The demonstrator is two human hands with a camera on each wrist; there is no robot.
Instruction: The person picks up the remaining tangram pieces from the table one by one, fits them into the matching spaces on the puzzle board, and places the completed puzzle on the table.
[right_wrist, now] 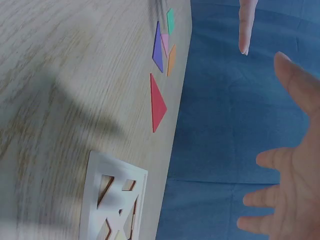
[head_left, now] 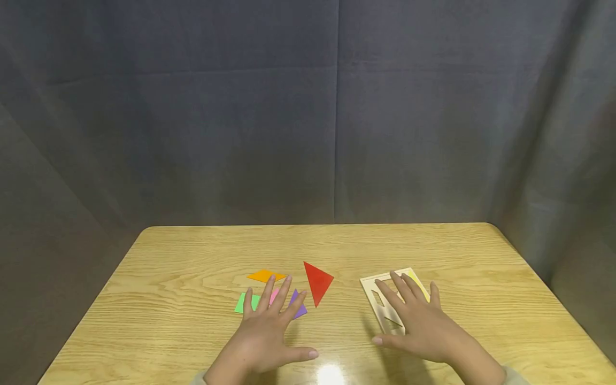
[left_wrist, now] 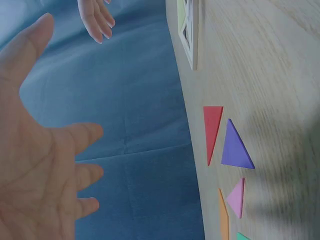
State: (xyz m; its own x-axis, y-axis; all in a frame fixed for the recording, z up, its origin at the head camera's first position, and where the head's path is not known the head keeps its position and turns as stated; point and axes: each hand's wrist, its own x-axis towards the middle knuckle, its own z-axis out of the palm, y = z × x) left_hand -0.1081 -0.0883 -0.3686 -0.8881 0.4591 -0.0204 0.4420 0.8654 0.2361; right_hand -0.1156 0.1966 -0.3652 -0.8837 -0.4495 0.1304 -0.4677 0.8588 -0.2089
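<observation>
My left hand (head_left: 267,334) hovers palm down with fingers spread over the left group of flat puzzle pieces, holding nothing. Around its fingers lie a green piece (head_left: 245,303), an orange parallelogram (head_left: 263,275), a purple triangle (head_left: 299,310) and a pink triangle (left_wrist: 236,198), partly covered in the head view. A larger red triangle (head_left: 317,282) lies just right of them. Fingers also spread, my right hand (head_left: 423,326) is held above a pale wooden puzzle board (right_wrist: 112,172) with cut-out slots and hides part of it. A yellow piece (head_left: 417,283) shows at the board's far right corner.
The wood-grain table (head_left: 192,251) has rounded far corners. A dark grey curtain (head_left: 240,133) hangs behind it and along both sides. Light glares off the tabletop (head_left: 330,374) near the front, between the two hands.
</observation>
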